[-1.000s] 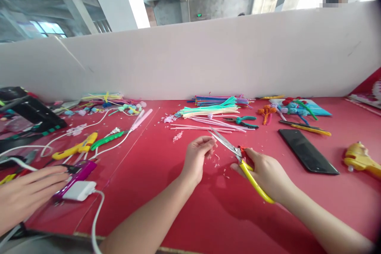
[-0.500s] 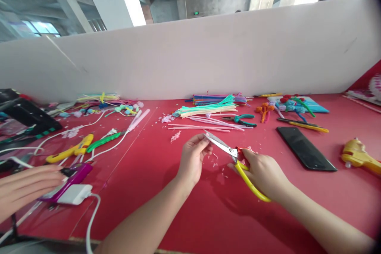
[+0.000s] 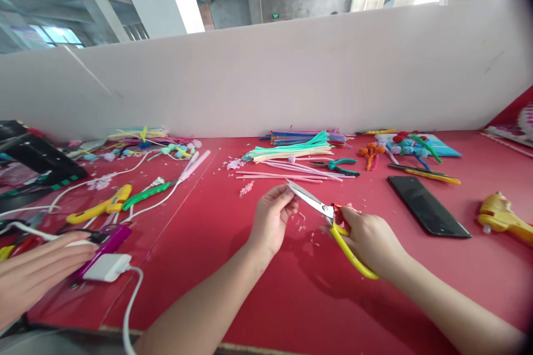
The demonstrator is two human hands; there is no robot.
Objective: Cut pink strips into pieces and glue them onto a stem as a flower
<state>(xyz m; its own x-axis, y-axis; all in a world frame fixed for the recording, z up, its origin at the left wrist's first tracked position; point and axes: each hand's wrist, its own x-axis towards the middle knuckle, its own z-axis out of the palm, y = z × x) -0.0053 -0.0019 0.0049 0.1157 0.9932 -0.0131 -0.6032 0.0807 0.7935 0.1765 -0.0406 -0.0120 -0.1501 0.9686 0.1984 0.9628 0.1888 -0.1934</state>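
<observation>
Over the red worktop (image 3: 312, 316), the scissors (image 3: 326, 209) — probably light, stiff and slick-bladed, best held by the handles (image 3: 352, 255) — sit in the right hand (image 3: 368, 238)'s wrapped grip, tips at the left hand (image 3: 268, 219)'s pinched fingers, contents too small to tell.

No lettering could be read.
A small lit green sign (image 3: 275, 16) showed against the far concrete wall (image 3: 291, 3), just above the top edge of the pale partition (image 3: 266, 77); the marks on it were too small and blurred to make out.
</observation>
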